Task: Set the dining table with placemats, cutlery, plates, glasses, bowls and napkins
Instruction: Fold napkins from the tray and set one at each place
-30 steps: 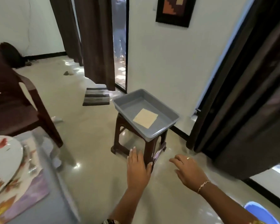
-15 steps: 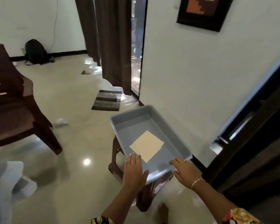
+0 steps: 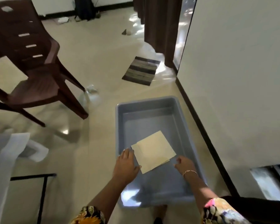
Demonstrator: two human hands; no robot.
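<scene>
A grey plastic tub (image 3: 153,104) stands right below me, near the wall. Two cream folded napkins (image 3: 153,151) lie stacked on its floor, slightly offset. My left hand (image 3: 126,164) reaches into the tub with straight fingers, its thumb at the napkins' left edge. My right hand (image 3: 183,164) hovers over the tub just right of the napkins, fingers loosely curled, holding nothing; whether it touches them I cannot tell.
A brown plastic chair (image 3: 31,65) stands at the left. A striped floor mat (image 3: 140,71) lies by dark curtains (image 3: 160,29). The white wall (image 3: 233,78) runs close on the right. The table's white cloth corner (image 3: 8,156) shows at the left edge.
I have moved up over the tub and look down into it. Both hands went from its near rim to inside, flanking the napkins.
</scene>
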